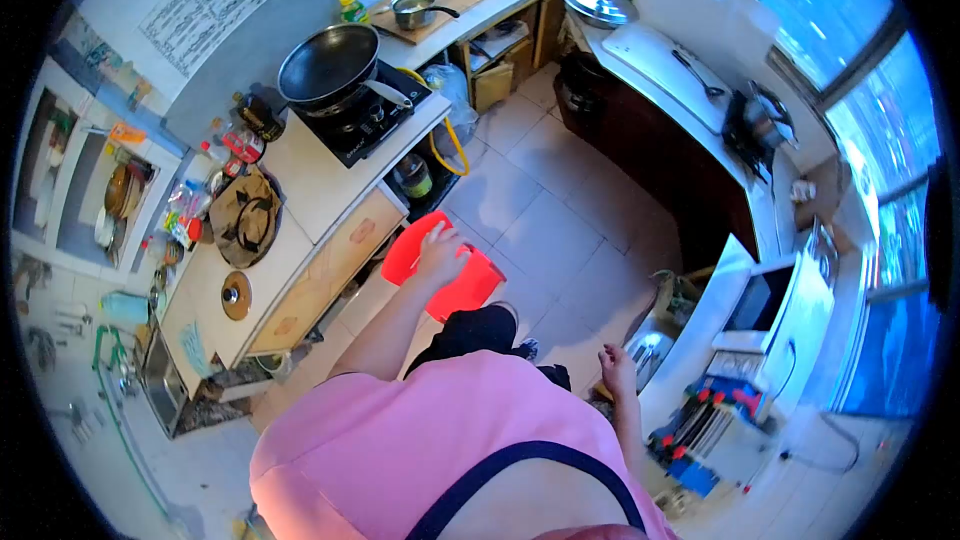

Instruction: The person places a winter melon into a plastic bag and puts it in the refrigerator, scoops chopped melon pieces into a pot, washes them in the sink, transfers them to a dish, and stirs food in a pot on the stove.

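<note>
My left hand (437, 258) is closed on the upper edge of a bright red plastic object (474, 286), held low in front of my left side above the floor. Its two smooth red faces show, but its exact kind is hard to make out. My right hand (618, 370) hangs free at my right side with loosely bent fingers, and nothing shows in it. It is nearest to the low shelf unit at the right.
A wok (328, 66) sits on an induction cooker (365, 120) on the left counter. Beyond it a saucepan (413, 9) rests on a board. A glass lid (236, 296) lies nearer. Along the right counter are a lidded pan (600, 6) and a ladle (698, 74). Tiled floor (545, 230) lies between.
</note>
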`<state>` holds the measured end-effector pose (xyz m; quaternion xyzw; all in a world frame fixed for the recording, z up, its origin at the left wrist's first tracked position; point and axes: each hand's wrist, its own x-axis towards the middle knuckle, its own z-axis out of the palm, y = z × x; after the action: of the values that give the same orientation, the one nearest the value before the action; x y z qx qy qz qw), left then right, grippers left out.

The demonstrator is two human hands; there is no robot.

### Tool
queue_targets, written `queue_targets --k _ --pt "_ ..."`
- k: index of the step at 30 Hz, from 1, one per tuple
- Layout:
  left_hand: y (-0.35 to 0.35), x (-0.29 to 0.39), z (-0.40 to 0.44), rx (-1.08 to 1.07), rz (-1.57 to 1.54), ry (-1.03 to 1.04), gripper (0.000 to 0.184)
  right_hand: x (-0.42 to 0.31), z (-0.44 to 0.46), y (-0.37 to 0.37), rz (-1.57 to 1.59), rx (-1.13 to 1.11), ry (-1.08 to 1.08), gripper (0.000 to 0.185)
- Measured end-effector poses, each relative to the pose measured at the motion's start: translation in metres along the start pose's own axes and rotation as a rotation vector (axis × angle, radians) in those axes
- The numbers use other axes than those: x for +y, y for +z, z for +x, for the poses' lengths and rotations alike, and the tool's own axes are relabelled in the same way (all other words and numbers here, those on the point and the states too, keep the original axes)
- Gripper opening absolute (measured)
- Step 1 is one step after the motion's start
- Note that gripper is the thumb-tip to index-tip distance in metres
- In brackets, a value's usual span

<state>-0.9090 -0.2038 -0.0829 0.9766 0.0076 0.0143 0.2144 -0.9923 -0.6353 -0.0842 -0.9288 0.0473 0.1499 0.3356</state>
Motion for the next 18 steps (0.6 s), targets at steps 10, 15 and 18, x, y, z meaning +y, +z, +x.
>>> queue_targets --k 10,15,18 --pt "-0.009 -0.004 0.123 0.014 -0.526 -0.398 0.026 -0.05 0.24 -0.04 -0.046 -0.069 -0.243 0.029" --pt "0.006 -0.052 0.288 0.174 -0.776 -0.392 0.03 -0.081 0.354 -0.051 -0.205 -0.152 -0.208 0.029" --pt "-0.015 -0.068 0.382 0.25 -0.791 -0.39 0.034 -0.099 0.406 -0.075 -0.229 -0.209 -0.153 0.029"
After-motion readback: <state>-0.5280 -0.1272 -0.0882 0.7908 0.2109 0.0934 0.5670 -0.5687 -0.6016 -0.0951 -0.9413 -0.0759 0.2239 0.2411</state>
